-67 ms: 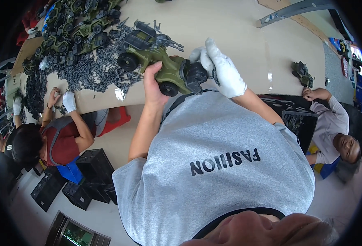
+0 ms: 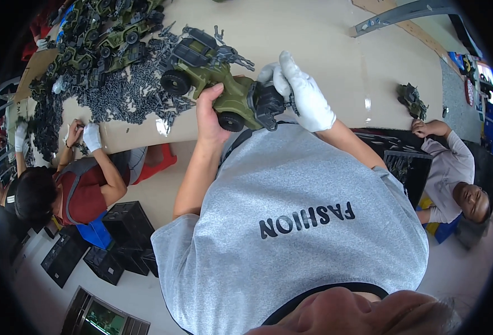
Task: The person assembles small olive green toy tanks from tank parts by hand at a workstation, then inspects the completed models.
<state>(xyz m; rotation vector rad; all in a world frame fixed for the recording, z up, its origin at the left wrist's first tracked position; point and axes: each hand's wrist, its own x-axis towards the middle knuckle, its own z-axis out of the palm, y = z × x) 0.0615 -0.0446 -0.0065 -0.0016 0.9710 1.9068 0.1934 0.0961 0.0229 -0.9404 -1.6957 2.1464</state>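
Note:
A green toy army truck [image 2: 232, 97] with black wheels, a dark grey rear bed and a gun mount is held over the table's near edge. My left hand [image 2: 208, 114], bare, grips its side between the wheels, thumb on top. At the truck's dark front end is my right hand [image 2: 308, 100] in a white glove. Its fingers are bent in close against the front, and a small dark piece shows by them. What they pinch is mostly hidden by the glove.
Small grey parts [image 2: 126, 92] lie heaped on the table [image 2: 324, 33], left of the truck, beside piled toy trucks [image 2: 112, 39]. Co-workers sit left and right; another toy vehicle [image 2: 412, 100] stands near the right one. Black crates [image 2: 126, 223] stand on the floor.
The truck has tilted or shifted very slightly in my hands, which hold nearly the same place. The left co-worker's hands have moved a little.

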